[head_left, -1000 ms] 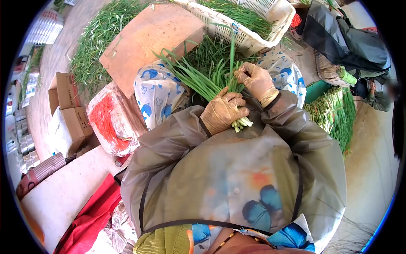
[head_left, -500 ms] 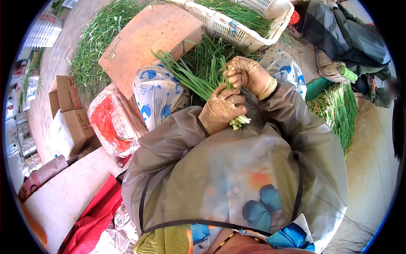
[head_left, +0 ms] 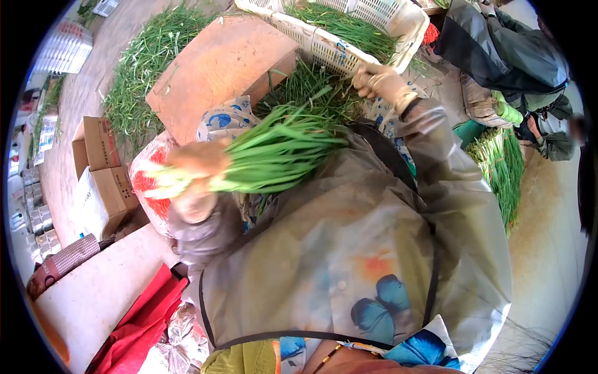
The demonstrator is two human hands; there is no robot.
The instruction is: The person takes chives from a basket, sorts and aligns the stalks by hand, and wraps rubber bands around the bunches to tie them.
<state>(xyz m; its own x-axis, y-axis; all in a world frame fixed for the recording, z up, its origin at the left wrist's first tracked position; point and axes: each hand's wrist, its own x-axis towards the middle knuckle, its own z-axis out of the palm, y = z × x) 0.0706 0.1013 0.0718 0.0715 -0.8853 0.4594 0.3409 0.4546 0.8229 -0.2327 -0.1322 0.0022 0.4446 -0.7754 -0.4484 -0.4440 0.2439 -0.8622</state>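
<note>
A bunch of long green stalks (head_left: 280, 149) lies across in front of my body, pale ends to the left and leafy tips to the right. My left hand (head_left: 198, 168), gloved and blurred by motion, is closed around it near the pale ends, beside the red strings (head_left: 149, 181) on the wrapped block. My right hand (head_left: 377, 82), in a tan glove, is up near the white crate's corner, fingers curled together; whether anything small is between them is hidden. Loose green stalks (head_left: 311, 93) lie between the two hands, beyond the bunch.
A brown board (head_left: 218, 68) stands ahead on the left, beside a heap of greens (head_left: 140, 75). The white crate (head_left: 317, 47) holds more greens. Cardboard boxes (head_left: 112, 187) are at the left. Bundled greens (head_left: 501, 177) and a co-worker in dark clothing (head_left: 523, 59) are at the right.
My left hand has swung left with the bunch, which has turned sideways. My right hand has come away from the bunch and moved up and right, toward the crate.
</note>
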